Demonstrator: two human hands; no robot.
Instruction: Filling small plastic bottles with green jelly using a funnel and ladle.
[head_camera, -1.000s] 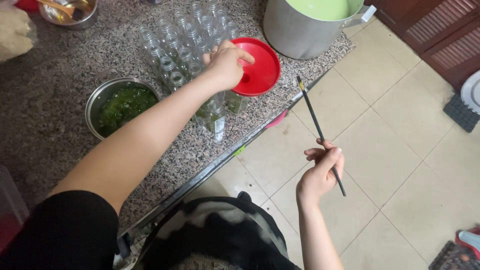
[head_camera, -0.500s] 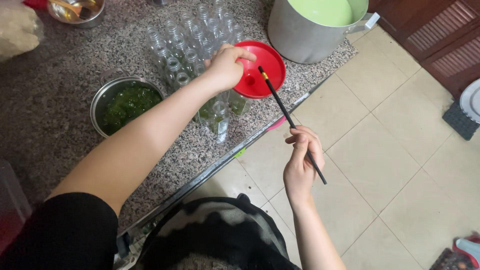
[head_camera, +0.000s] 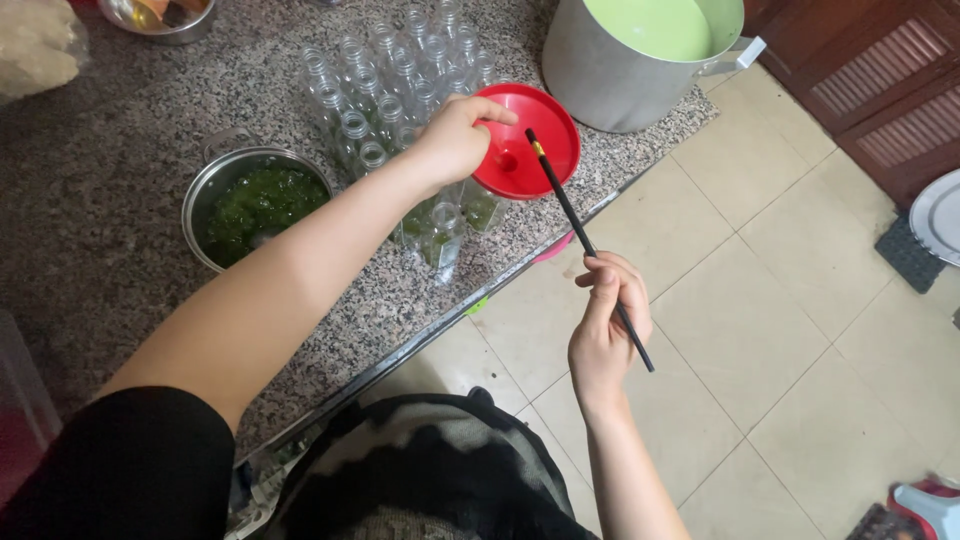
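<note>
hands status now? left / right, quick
Left hand: closed on the rim of the round red plastic funnel.
Right hand: closed, holding a thin black chopstick, tip over the funnel.

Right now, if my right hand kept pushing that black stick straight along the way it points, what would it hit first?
Most likely the red funnel. The right hand aims the black stick up at it, its tip already over the bowl near the centre hole. Whether it touches is unclear from above.

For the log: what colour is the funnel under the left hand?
Red: the round plastic funnel is solid red, clearest in the head view.
</note>
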